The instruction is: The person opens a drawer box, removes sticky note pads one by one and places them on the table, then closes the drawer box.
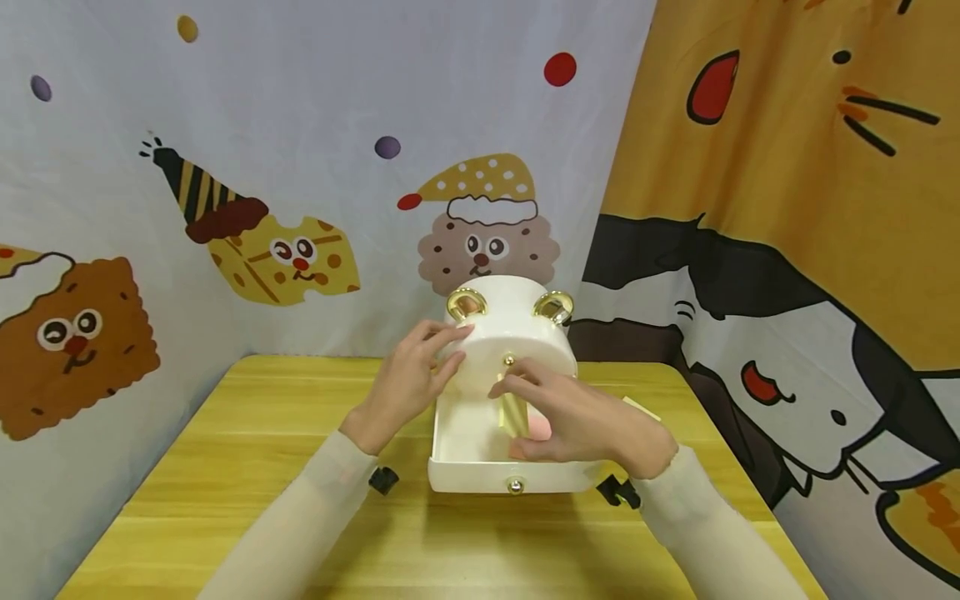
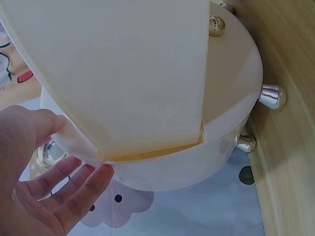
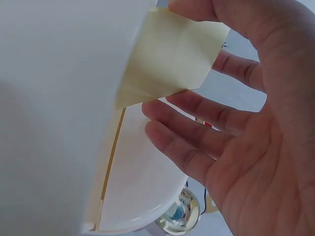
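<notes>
A white storage box [image 1: 512, 342] with gold ear-like rings stands on the table, its lower drawer [image 1: 465, 477] pulled out toward me. My left hand [image 1: 408, 375] rests its fingertips against the box's left side; in the left wrist view the fingers [image 2: 81, 196] are spread and slightly bent. Over the drawer, my right hand [image 1: 562, 408] pinches a pale yellow paper piece [image 3: 172, 54] that looks like sticky notes, between thumb and fingers. Inside the drawer a pink paper piece [image 1: 537, 425] shows, partly hidden by the right hand.
A further pale yellow paper [image 1: 641, 408] lies on the wooden table [image 1: 300, 467], right of the box and partly behind the right forearm. Short shiny feet [image 2: 270, 96] hold up the box. Curtains with cartoon figures hang behind and to the right.
</notes>
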Action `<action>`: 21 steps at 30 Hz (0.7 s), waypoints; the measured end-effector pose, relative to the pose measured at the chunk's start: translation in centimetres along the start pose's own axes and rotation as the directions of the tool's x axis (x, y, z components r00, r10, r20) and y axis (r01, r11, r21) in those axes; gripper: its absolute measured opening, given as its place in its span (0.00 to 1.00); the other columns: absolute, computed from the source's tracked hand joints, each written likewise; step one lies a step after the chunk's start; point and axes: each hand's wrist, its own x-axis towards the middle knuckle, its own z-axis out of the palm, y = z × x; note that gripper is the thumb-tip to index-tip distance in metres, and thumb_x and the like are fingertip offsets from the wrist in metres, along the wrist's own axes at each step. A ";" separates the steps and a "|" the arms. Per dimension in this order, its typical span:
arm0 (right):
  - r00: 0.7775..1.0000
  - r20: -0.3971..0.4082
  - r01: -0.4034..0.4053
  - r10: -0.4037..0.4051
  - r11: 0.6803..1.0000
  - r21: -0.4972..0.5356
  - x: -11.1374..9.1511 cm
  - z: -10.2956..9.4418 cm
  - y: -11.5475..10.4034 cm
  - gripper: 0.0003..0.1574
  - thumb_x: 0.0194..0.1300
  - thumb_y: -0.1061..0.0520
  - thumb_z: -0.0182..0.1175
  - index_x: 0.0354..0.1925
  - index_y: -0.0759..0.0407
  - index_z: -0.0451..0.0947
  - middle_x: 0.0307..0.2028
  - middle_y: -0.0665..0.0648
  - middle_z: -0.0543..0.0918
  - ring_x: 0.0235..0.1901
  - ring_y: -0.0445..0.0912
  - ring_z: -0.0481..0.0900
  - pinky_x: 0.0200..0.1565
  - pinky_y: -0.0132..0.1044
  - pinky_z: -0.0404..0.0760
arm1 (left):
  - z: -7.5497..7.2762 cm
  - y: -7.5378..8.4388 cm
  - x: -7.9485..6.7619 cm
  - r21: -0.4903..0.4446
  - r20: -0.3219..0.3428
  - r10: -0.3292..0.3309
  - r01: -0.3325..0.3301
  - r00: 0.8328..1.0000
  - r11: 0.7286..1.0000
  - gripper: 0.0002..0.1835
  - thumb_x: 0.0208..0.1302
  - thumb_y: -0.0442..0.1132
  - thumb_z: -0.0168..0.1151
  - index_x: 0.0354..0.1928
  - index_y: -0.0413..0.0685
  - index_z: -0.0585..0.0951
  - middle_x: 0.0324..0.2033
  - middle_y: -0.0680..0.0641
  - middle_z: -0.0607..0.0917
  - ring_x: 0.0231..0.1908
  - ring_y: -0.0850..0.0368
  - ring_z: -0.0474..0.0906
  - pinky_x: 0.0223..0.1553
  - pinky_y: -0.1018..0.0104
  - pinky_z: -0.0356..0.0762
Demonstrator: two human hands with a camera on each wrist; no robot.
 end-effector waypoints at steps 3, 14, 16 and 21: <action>0.999 -0.035 0.018 -0.018 1.000 -0.005 -0.4 0.1 0.1 0.37 0.72 0.44 0.83 0.72 0.50 0.82 0.67 0.55 0.81 0.56 0.45 0.88 0.61 0.43 0.93 | 0.0 -0.1 0.0 0.004 -0.002 -0.001 0.001 1.000 1.000 0.23 0.84 0.40 0.75 0.76 0.54 0.88 0.59 0.40 0.89 0.39 0.46 0.93 0.40 0.59 0.96; 0.998 -0.062 0.003 -0.004 1.000 -0.016 -1.8 -0.1 0.3 0.39 0.68 0.53 0.83 0.73 0.52 0.82 0.68 0.55 0.80 0.61 0.46 0.87 0.61 0.44 0.93 | 0.3 -0.2 -0.2 0.003 0.000 -0.008 0.008 1.000 1.000 0.23 0.83 0.40 0.75 0.76 0.56 0.88 0.60 0.41 0.89 0.37 0.51 0.93 0.37 0.62 0.94; 0.998 -0.063 -0.003 0.002 1.000 -0.011 -2.0 -0.2 0.3 0.39 0.68 0.53 0.82 0.73 0.52 0.82 0.68 0.55 0.80 0.61 0.46 0.86 0.61 0.43 0.93 | 0.3 -0.2 -0.2 0.003 -0.001 -0.007 0.007 1.000 1.000 0.23 0.83 0.41 0.75 0.76 0.56 0.88 0.60 0.42 0.89 0.37 0.52 0.93 0.38 0.62 0.94; 0.997 -0.082 -0.002 0.000 1.000 -0.023 -2.4 -0.3 0.5 0.40 0.68 0.54 0.82 0.74 0.51 0.82 0.68 0.55 0.80 0.57 0.45 0.86 0.55 0.40 0.91 | 0.1 -0.2 -0.2 -0.002 -0.011 -0.009 0.009 1.000 1.000 0.23 0.83 0.40 0.75 0.76 0.56 0.89 0.59 0.42 0.89 0.39 0.51 0.92 0.39 0.61 0.95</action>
